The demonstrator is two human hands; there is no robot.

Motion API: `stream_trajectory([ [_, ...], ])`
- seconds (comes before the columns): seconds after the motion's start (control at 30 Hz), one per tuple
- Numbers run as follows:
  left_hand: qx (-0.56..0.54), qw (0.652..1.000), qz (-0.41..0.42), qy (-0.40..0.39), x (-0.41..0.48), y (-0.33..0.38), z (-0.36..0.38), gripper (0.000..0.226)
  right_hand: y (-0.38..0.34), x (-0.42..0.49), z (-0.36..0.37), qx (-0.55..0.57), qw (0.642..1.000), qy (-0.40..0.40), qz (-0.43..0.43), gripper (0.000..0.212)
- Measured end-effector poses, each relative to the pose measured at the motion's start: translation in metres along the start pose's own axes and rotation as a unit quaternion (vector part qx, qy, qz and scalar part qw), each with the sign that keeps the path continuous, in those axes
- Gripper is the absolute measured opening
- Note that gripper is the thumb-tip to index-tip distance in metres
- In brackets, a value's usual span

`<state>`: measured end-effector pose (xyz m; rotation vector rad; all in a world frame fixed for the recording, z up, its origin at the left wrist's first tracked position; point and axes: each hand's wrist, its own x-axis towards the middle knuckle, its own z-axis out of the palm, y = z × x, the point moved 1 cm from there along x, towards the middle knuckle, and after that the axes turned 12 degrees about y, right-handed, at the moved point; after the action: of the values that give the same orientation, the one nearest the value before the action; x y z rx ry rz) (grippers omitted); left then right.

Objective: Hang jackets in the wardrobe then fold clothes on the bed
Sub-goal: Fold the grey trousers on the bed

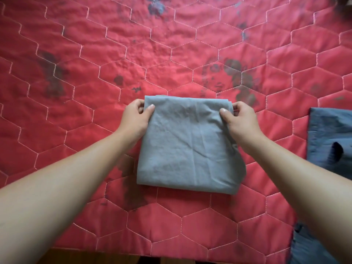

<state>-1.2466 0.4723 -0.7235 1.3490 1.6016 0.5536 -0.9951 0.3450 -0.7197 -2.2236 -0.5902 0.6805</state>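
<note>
A grey garment (188, 147), folded into a rough square, lies in the middle of the red quilted bed cover (76, 77). My left hand (136, 119) pinches its far left corner, thumb on top and fingers under the edge. At the far right corner my right hand (241, 121) grips the same way. The far edge looks slightly raised in both grips, while the near edge rests on the cover.
A dark blue garment (331, 138) lies at the right edge of the bed, with more blue cloth (308, 248) at the lower right corner. The bed's near edge runs along the bottom, with dark wood floor (95, 258) below it. Dark stains mark the cover.
</note>
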Motion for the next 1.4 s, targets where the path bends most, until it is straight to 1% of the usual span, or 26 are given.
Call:
stream_trajectory([
  [0.03,0.032,0.999,0.02,0.019,0.001,-0.003,0.003,0.02,0.005,-0.001,0.002,-0.035,0.999,0.012,-0.005,0.017],
  [0.07,0.071,0.995,0.047,0.049,0.0,-0.005,0.005,0.032,0.007,-0.006,0.004,-0.064,0.997,0.032,-0.018,0.026],
  [0.1,0.111,0.987,0.087,0.077,-0.004,-0.007,0.008,0.05,0.009,-0.014,0.007,-0.096,0.992,0.06,-0.051,0.038],
  [0.13,0.161,0.971,0.149,0.093,-0.011,-0.009,0.012,0.065,0.008,-0.025,0.008,-0.133,0.98,0.092,-0.116,0.049],
  [0.17,0.228,0.941,0.234,0.088,-0.02,-0.012,0.016,0.072,0.007,-0.039,0.011,-0.177,0.956,0.104,-0.209,0.058],
  [0.2,0.299,0.895,0.325,0.061,-0.03,-0.017,0.022,0.074,0.007,-0.05,0.016,-0.229,0.919,0.093,-0.307,0.062],
  [0.23,0.361,0.846,0.392,0.028,-0.036,-0.024,0.028,0.075,0.013,-0.056,0.022,-0.282,0.877,0.058,-0.385,0.067],
  [0.27,0.412,0.808,0.421,-0.004,-0.039,-0.031,0.034,0.077,0.02,-0.057,0.029,-0.34,0.842,0.013,-0.418,0.073],
  [0.3,0.444,0.79,0.422,-0.027,-0.037,-0.039,0.038,0.078,0.027,-0.054,0.035,-0.38,0.826,-0.024,-0.416,0.081],
  [0.33,0.457,0.786,0.415,-0.042,-0.032,-0.044,0.041,0.079,0.034,-0.047,0.04,-0.399,0.824,-0.045,-0.4,0.087],
  [0.4,0.465,0.782,0.411,-0.057,-0.019,-0.051,0.046,0.08,0.046,-0.034,0.047,-0.406,0.828,-0.06,-0.383,0.093],
  [0.5,0.467,0.782,0.406,-0.074,-0.014,-0.052,0.048,0.08,0.048,-0.029,0.052,-0.397,0.832,-0.079,-0.379,0.095],
  [0.6,0.47,0.79,0.385,-0.089,-0.02,-0.039,0.042,0.081,0.036,-0.033,0.045,-0.407,0.829,-0.083,-0.374,0.095],
  [0.67,0.467,0.794,0.38,-0.082,-0.036,-0.038,0.029,0.084,0.032,-0.044,0.035,-0.407,0.824,-0.073,-0.388,0.095],
  [0.73,0.47,0.781,0.404,-0.081,-0.064,-0.054,0.011,0.085,0.04,-0.067,0.025,-0.399,0.809,-0.071,-0.426,0.098],
  [0.8,0.478,0.765,0.421,-0.091,-0.083,-0.077,-0.005,0.086,0.057,-0.087,0.019,-0.397,0.795,-0.084,-0.451,0.107],
  [0.87,0.478,0.766,0.42,-0.096,-0.083,-0.095,-0.01,0.09,0.072,-0.09,0.02,-0.404,0.795,-0.09,-0.443,0.115],
  [0.93,0.462,0.775,0.42,-0.099,-0.074,-0.105,-0.007,0.094,0.083,-0.084,0.025,-0.406,0.801,-0.09,-0.431,0.119],
  [1.0,0.44,0.787,0.419,-0.106,-0.068,-0.109,-0.004,0.097,0.088,-0.08,0.031,-0.4,0.801,-0.091,-0.437,0.12],
  [1.13,0.436,0.796,0.404,-0.117,-0.072,-0.1,-0.007,0.096,0.078,-0.083,0.026,-0.401,0.801,-0.1,-0.432,0.119],
  [1.2,0.447,0.793,0.397,-0.116,-0.075,-0.099,-0.017,0.093,0.079,-0.087,0.014,-0.402,0.802,-0.107,-0.429,0.115],
  [1.33,0.489,0.77,0.388,-0.132,-0.078,-0.117,-0.036,0.096,0.107,-0.098,-0.012,-0.425,0.788,-0.137,-0.423,0.109],
  [1.4,0.487,0.77,0.388,-0.141,-0.076,-0.118,-0.036,0.095,0.112,-0.098,-0.015,-0.431,0.789,-0.149,-0.411,0.108],
])
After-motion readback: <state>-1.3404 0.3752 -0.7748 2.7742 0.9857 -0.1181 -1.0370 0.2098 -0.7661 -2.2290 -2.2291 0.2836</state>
